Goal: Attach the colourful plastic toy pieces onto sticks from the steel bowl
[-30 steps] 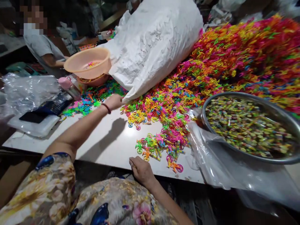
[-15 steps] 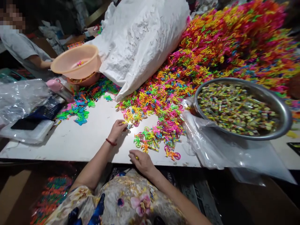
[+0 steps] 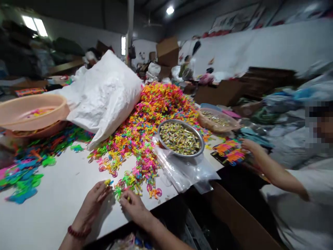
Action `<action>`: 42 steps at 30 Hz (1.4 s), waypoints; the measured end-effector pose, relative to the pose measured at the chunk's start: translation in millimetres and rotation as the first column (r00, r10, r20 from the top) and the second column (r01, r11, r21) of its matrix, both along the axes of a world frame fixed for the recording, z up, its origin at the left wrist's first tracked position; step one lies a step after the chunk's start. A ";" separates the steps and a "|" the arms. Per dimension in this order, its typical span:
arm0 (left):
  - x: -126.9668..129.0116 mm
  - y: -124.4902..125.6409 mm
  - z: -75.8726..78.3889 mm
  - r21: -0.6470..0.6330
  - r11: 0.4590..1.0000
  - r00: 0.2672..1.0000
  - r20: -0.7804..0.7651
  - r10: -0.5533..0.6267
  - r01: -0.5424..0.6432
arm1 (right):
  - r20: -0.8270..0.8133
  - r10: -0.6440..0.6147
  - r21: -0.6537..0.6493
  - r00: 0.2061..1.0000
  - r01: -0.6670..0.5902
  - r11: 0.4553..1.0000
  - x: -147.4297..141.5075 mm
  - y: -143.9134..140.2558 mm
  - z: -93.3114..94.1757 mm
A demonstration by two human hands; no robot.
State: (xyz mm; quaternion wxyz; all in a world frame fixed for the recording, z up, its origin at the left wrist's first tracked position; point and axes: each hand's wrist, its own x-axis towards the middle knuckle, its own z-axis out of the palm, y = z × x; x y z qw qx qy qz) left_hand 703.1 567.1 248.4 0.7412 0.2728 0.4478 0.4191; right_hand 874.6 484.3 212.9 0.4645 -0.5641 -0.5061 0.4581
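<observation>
My left hand (image 3: 94,199), with a red bead bracelet (image 3: 78,232) at the wrist, pinches a small yellow and blue plastic toy (image 3: 107,182) just above the white table. Close beside it, my right hand (image 3: 134,205) is curled, with a small yellow piece (image 3: 128,199) showing between its fingers. Its fingertips are at the near edge of a cluster of green toy pieces (image 3: 118,191); whether they grip one of these I cannot tell. Beyond both hands spreads a heap of small colourful plastic toys (image 3: 140,149), some with ring-shaped parts.
A metal bowl (image 3: 203,147) of small yellow-patterned pieces stands right, by clear plastic bags (image 3: 179,173). A white sack (image 3: 104,97) leans on the heap. Left are a peach basin (image 3: 33,111) and flat green-blue pieces (image 3: 26,180). Another person's hand (image 3: 249,146) touches orange toys at right.
The view has swung up and to the right, bringing the room and a person on the right into sight. My right hand has moved forward to the green pieces, nearer my left hand.
</observation>
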 end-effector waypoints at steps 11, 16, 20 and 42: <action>14.9 -8.3 -9.5 0.061 0.981 0.976 -0.107 0.188 -0.182 | -0.008 -0.064 -0.080 0.998 0.063 0.995 16.6 -26.1 25.5; 17.4 -10.7 -8.8 -0.051 0.997 0.998 0.000 0.063 -0.062 | -0.183 -0.042 -0.116 0.982 0.021 0.993 14.1 -22.4 16.9; 28.0 -27.9 0.7 0.136 0.989 0.990 -0.118 0.082 -0.065 | -0.286 -0.113 -0.166 0.952 0.067 0.984 10.3 -18.6 21.4; 55.5 -51.1 11.1 0.355 0.911 0.944 -0.317 -0.094 0.210 | -0.305 -0.075 -0.113 0.949 0.042 0.993 15.1 -17.5 37.0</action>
